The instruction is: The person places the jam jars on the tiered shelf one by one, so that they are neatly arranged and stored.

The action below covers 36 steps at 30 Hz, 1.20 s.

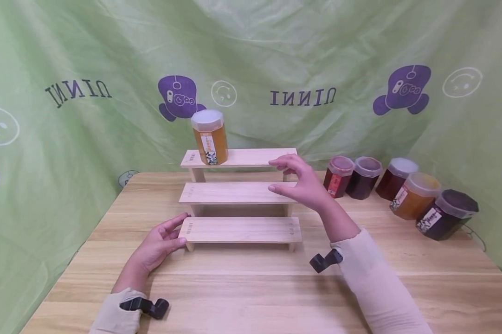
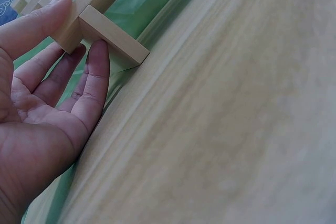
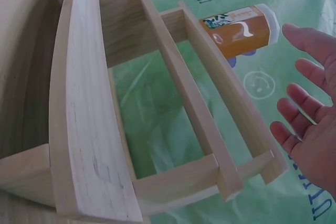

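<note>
A three-tier wooden display stand [image 1: 240,230] sits on the table. At the left end of its lowest tier, my left hand [image 1: 159,243] grips the board. The left wrist view shows the left thumb [image 2: 60,4] on one side of the board and fingertips on the other. On the top tier, toward the left, stands an upright jar of amber honey [image 1: 211,139] with a white lid. My right hand [image 1: 303,181] hovers over the right side of the upper tiers, thumb and fingers apart. Nothing is in it, and the right wrist view shows its fingers [image 3: 302,95] spread.
To the right stand several more lidded jars: a red one [image 1: 338,178], a dark one [image 1: 363,178], another dark red one [image 1: 396,178], an amber one [image 1: 415,197] and a very dark one [image 1: 447,215]. A green printed curtain [image 1: 251,46] hangs behind the wooden table [image 1: 242,297].
</note>
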### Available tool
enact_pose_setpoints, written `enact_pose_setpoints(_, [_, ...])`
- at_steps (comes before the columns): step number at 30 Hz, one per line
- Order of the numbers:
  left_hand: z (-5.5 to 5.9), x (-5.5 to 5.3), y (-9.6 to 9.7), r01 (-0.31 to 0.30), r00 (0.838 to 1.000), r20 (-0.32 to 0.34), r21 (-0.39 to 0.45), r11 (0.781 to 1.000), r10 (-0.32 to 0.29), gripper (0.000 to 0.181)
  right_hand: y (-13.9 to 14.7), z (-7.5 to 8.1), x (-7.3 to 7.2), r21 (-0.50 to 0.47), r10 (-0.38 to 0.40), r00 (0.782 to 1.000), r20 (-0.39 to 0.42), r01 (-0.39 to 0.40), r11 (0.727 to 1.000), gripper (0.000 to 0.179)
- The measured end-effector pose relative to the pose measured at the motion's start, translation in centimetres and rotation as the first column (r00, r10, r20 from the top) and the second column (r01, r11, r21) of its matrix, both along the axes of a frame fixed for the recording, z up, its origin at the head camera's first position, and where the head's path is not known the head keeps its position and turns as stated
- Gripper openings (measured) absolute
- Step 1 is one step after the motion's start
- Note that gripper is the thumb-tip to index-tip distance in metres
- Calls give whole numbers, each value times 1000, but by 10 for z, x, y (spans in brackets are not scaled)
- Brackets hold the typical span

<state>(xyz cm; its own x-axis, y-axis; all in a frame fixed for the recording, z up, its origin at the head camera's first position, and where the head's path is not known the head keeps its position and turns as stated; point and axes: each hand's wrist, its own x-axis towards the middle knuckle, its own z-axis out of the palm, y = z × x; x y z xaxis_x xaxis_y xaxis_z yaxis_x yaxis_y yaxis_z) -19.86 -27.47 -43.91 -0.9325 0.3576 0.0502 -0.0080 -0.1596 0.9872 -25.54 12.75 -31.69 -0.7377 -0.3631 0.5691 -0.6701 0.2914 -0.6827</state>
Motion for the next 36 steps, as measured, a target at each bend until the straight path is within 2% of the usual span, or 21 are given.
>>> enact_pose_setpoints(8, [0, 0, 0, 3, 1000, 3, 2, 1000, -3, 77, 14, -3, 8, -5, -44, 999, -12, 44, 999, 50])
enact_pose_setpoints(18, [0, 0, 2, -18, 1000, 18, -22, 1000, 18, 78, 27, -17, 16, -65, -91, 995, -27, 89, 994, 44])
enact_pose_setpoints(25, [0, -1, 2, -11, 1000, 7, -20, 1000, 11, 78, 40, -24, 17, -106, -138, 990, -38, 134, 985, 42])
enact_pose_setpoints(31, [1, -1, 1, -19, 1000, 16, -21, 1000, 20, 78, 53, -25, 20, -83, -211, 977, 20, 212, 974, 43])
enact_pose_setpoints(36, [1, -1, 1, -20, 1000, 18, -18, 1000, 20, 78, 57, -16, 27, -106, -205, 979, 23, 206, 973, 44])
